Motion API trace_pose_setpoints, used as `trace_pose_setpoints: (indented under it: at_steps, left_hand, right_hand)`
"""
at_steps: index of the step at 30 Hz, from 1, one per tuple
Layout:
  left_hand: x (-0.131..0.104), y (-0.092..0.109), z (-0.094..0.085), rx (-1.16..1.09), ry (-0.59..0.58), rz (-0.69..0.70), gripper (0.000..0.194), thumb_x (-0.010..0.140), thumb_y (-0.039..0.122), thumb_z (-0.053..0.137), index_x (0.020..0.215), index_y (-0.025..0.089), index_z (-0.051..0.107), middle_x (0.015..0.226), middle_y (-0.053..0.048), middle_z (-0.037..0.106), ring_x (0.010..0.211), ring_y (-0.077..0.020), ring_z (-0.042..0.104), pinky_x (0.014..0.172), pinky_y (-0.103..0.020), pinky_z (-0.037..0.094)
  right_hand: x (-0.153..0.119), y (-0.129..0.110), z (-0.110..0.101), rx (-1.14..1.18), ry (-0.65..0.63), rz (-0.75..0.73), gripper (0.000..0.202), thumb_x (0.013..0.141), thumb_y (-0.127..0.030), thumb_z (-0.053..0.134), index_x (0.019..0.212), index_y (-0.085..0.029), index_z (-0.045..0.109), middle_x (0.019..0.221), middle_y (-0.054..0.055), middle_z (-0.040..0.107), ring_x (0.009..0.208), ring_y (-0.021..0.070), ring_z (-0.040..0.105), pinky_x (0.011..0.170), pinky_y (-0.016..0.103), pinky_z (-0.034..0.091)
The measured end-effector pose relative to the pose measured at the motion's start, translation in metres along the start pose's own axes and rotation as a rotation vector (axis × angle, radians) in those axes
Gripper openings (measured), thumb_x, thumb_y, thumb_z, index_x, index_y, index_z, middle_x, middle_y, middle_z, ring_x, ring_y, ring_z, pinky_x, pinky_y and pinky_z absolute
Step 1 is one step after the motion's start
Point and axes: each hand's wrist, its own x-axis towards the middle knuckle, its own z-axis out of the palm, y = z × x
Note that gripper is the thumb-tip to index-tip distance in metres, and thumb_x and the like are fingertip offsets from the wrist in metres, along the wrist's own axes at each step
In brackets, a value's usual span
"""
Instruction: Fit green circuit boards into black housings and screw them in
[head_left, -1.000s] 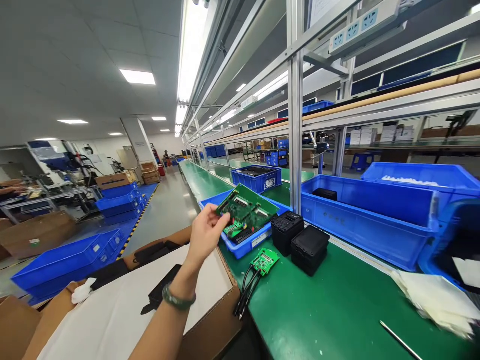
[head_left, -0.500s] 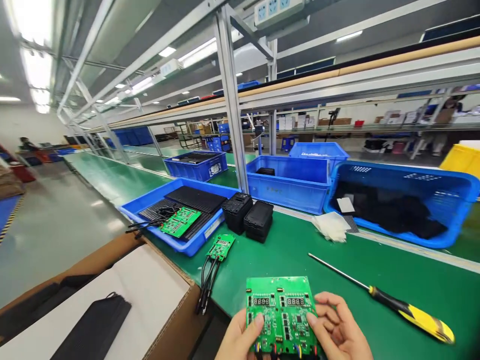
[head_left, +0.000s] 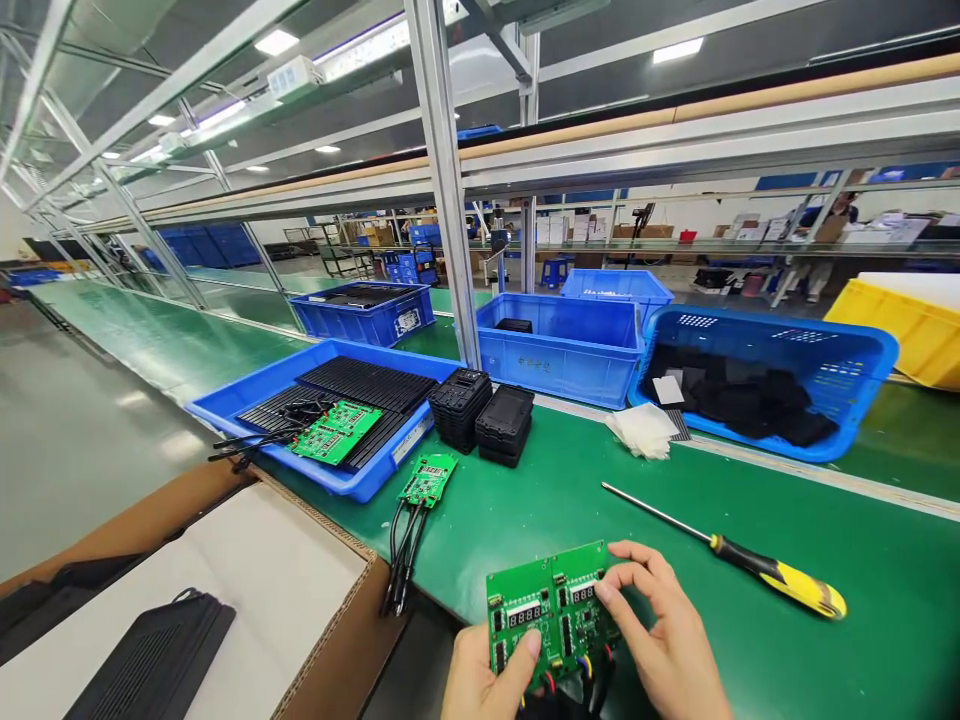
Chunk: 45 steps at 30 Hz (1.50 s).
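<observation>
A green circuit board (head_left: 551,610) with two digit displays is held up over the bench's front edge, wires hanging from its lower side. My left hand (head_left: 491,675) grips its left part, thumb across the front. On the right, my right hand (head_left: 660,630) pinches the board's right edge, thumb near the right display. Another green board (head_left: 429,481) with black cables lies on the bench to the left. A screwdriver (head_left: 727,550) with a yellow and black handle rests to the right of my hands.
A blue tray (head_left: 225,400) holds black ribbed panels and green boards. Beside it stand stacked black cases (head_left: 504,425). Farther back are a blue bin (head_left: 562,362), a blue basket (head_left: 862,400) of black pieces and white sheets (head_left: 643,432). An open carton (head_left: 330,640) stands front left.
The board has tilted, its right side now higher. My right hand has moved up along the board's right edge toward the top corner. The view has turned slightly right.
</observation>
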Motion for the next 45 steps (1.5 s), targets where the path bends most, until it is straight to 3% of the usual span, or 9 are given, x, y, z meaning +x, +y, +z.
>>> trace_pose_setpoints:
  at_steps: [5,8,13,23,29,32,38,42,45]
  left_hand:
    - [-0.001,0.004,-0.001,0.127,-0.002,0.069,0.056,0.072,0.07,0.068,0.083,0.017,0.079,0.082,-0.01,0.072,0.081,-0.0264,0.065,0.077,-0.034,0.055]
    - [-0.002,0.012,0.002,0.061,-0.033,-0.01,0.051,0.071,0.064,0.073,0.089,0.017,0.078,0.085,-0.01,0.071,0.078,-0.0262,0.064,0.065,-0.032,0.058]
    - [0.002,0.038,0.0,0.01,-0.302,-0.021,0.042,0.078,0.058,0.069,0.072,0.017,0.072,0.058,-0.001,0.056,0.055,-0.0167,0.053,0.044,-0.023,0.05]
    - [0.017,0.072,-0.02,0.218,-0.43,0.069,0.028,0.076,0.041,0.071,0.061,0.019,0.063,0.063,0.0,0.057,0.06,-0.0161,0.052,0.051,-0.022,0.044]
    - [0.025,0.075,-0.015,0.164,-0.687,-0.087,0.028,0.079,0.037,0.063,0.06,0.018,0.056,0.052,0.002,0.053,0.047,-0.0127,0.05,0.043,-0.021,0.039]
    - [0.029,0.069,-0.018,0.088,-0.69,-0.15,0.029,0.077,0.042,0.065,0.065,0.017,0.057,0.053,0.003,0.054,0.043,-0.011,0.049,0.039,-0.02,0.039]
    - [0.031,0.056,-0.024,-0.176,-0.429,-0.173,0.045,0.07,0.057,0.076,0.077,0.014,0.064,0.059,0.0,0.059,0.048,-0.0125,0.055,0.04,-0.021,0.046]
    - [0.022,0.054,-0.009,-0.162,-0.384,-0.083,0.052,0.074,0.062,0.072,0.074,0.011,0.066,0.059,-0.003,0.062,0.047,-0.0119,0.055,0.043,-0.022,0.048]
    - [0.012,0.052,0.004,-0.12,-0.351,-0.049,0.052,0.077,0.063,0.07,0.077,0.011,0.068,0.062,-0.003,0.062,0.048,-0.0126,0.055,0.045,-0.024,0.052]
  right_hand:
    - [0.0,-0.014,0.005,-0.126,0.141,-0.154,0.027,0.093,-0.04,0.051,0.076,-0.025,0.064,0.116,0.011,0.058,0.111,0.0282,0.055,0.085,0.043,0.052]
    - [0.004,-0.022,-0.006,-0.256,0.163,-0.383,0.01,0.092,-0.029,0.055,0.087,-0.026,0.063,0.117,0.01,0.054,0.11,0.0272,0.053,0.081,0.04,0.05]
    - [0.012,-0.035,-0.027,-0.51,-0.174,-0.822,0.015,0.088,-0.009,0.054,0.085,-0.024,0.057,0.095,0.004,0.057,0.085,0.0201,0.054,0.071,0.033,0.042]
    - [0.027,-0.059,-0.03,-0.725,-0.452,-1.127,0.017,0.076,-0.017,0.069,0.076,-0.021,0.053,0.07,-0.003,0.055,0.066,0.0151,0.05,0.061,0.032,0.037]
    - [0.024,-0.063,-0.022,-0.801,-0.528,-1.175,0.013,0.077,-0.021,0.071,0.079,-0.02,0.058,0.071,-0.001,0.056,0.063,0.0158,0.049,0.053,0.033,0.037]
    - [0.023,-0.06,-0.033,-0.811,-0.559,-1.166,0.008,0.081,-0.015,0.065,0.079,-0.019,0.058,0.07,0.0,0.056,0.062,0.0175,0.05,0.051,0.034,0.037]
    - [0.03,-0.059,-0.087,-0.267,-0.742,-0.576,0.015,0.098,-0.018,0.047,0.086,-0.026,0.051,0.085,-0.001,0.062,0.074,0.0125,0.059,0.068,0.022,0.05]
    - [0.021,-0.054,-0.064,-0.115,-0.454,-0.459,0.013,0.097,-0.028,0.049,0.087,-0.027,0.057,0.129,0.007,0.056,0.127,0.0225,0.048,0.099,0.037,0.05]
    - [0.014,-0.049,-0.026,-0.127,-0.27,-0.401,0.018,0.097,-0.031,0.048,0.084,-0.026,0.059,0.145,0.008,0.046,0.141,0.0289,0.031,0.105,0.054,0.044]
